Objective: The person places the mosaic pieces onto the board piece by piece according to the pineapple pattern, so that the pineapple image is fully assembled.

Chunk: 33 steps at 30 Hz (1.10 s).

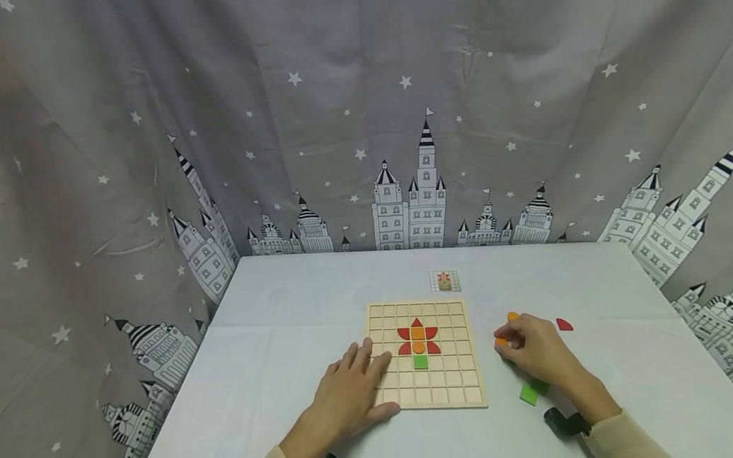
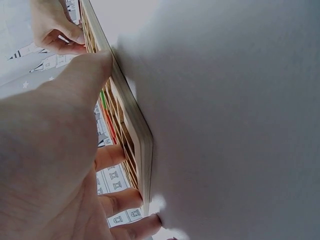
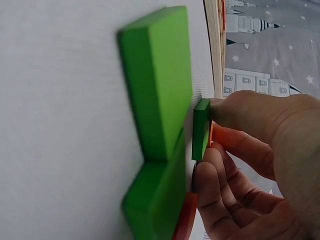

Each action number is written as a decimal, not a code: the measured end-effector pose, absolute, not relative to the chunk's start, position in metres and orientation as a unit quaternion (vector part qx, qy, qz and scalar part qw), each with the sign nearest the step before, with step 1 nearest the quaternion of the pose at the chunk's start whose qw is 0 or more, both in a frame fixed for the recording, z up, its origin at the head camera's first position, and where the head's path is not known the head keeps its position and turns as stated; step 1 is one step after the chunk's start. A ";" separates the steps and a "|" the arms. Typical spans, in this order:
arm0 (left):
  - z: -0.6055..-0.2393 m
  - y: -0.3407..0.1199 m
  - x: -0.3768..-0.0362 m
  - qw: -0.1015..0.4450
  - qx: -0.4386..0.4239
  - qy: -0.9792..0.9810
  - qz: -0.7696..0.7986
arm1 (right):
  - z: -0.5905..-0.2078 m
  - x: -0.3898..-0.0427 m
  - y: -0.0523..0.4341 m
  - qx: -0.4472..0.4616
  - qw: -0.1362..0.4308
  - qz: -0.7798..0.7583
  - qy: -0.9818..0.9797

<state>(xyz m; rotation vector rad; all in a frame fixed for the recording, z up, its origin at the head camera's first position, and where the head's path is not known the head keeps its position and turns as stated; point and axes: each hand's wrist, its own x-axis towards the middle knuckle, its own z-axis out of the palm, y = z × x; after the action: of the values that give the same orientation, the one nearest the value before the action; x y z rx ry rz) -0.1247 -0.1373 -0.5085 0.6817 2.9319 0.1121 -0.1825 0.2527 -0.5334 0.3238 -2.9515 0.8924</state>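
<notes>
A wooden grid board point(image 1: 444, 387) lies on the table, bearing red pieces point(image 1: 416, 322), an orange square point(image 1: 418, 333), an orange circle point(image 1: 419, 348) and a green square point(image 1: 420, 361). My left hand point(image 1: 351, 390) rests with spread fingers along the board's left edge, its thumb at the near edge. To the right of the board, my right hand point(image 1: 534, 348) pinches an orange piece point(image 1: 500, 341) between thumb and fingers, low over the table. In the right wrist view a small green piece point(image 3: 201, 130) stands close by the thumb, overlapping the orange piece.
Behind the board lies a pattern card point(image 1: 444, 281) with a similar figure. Loose green pieces point(image 1: 528, 394) sit below the right hand, another orange piece point(image 1: 513, 316) beyond its fingers, and a red quarter-circle point(image 1: 565, 324) to its right. A grey curtain point(image 1: 331, 82) hangs behind the table.
</notes>
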 end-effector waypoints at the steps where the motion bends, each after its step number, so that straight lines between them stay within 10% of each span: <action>1: -0.509 -0.137 -0.125 0.064 0.226 0.971 0.036 | -0.533 -0.182 0.253 0.106 0.022 0.289 -0.951; 33: -0.510 -0.139 -0.126 0.074 0.226 0.970 0.046 | -0.518 -0.178 0.219 0.173 0.013 0.328 -0.929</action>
<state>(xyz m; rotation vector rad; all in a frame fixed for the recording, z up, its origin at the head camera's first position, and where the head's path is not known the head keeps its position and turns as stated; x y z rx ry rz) -0.1260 -0.1393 -0.5101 0.6794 2.9122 0.1370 -0.1777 0.2195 -0.5184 0.5380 -2.8929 1.0232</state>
